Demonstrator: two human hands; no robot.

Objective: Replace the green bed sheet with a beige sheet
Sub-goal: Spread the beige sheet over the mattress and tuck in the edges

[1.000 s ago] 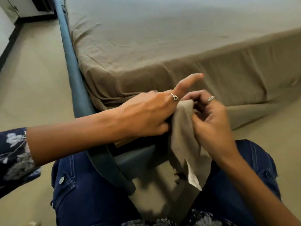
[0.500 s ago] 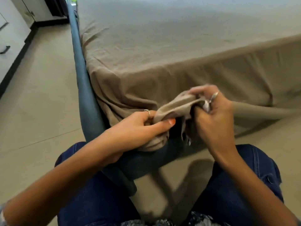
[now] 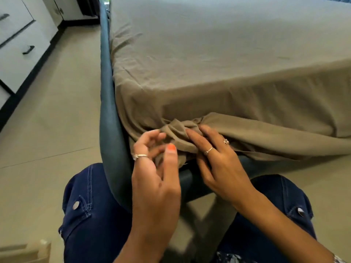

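The knot's down at the mattress corner now, no longer lifted. Left hand (image 3: pixel 155 179) has let go, grip loosely spread; right hand (image 3: pixel 218 158) presses flat fingers on the beige sheet (image 3: pixel 209 54), which covers the bed. Corner nearly secured.

Beige sheet (image 3: pixel 218 59): woven cloth, matt, finely creased on top, bunched into a knot-like wad at the near corner.
Bed frame (image 3: pixel 108 130): dark teal padded covering, smooth, slight sheen along the rounded edge.
Floor (image 3: pixel 62 114): large pale tiles, smooth, low sheen, thin grout line.
Drawer fronts (image 3: pixel 17 59): far left, white, smooth, flat finish; the handle (image 3: pixel 28 49) is black and matt.
Jeans (image 3: pixel 91 221): dark blue denim, matt, pale contrast stitching, shiny metal rivets.
Rings: bright polished metal on the left hand (image 3: pixel 155 179) and right hand (image 3: pixel 218 166).
Thumbnail: glossy orange polish.
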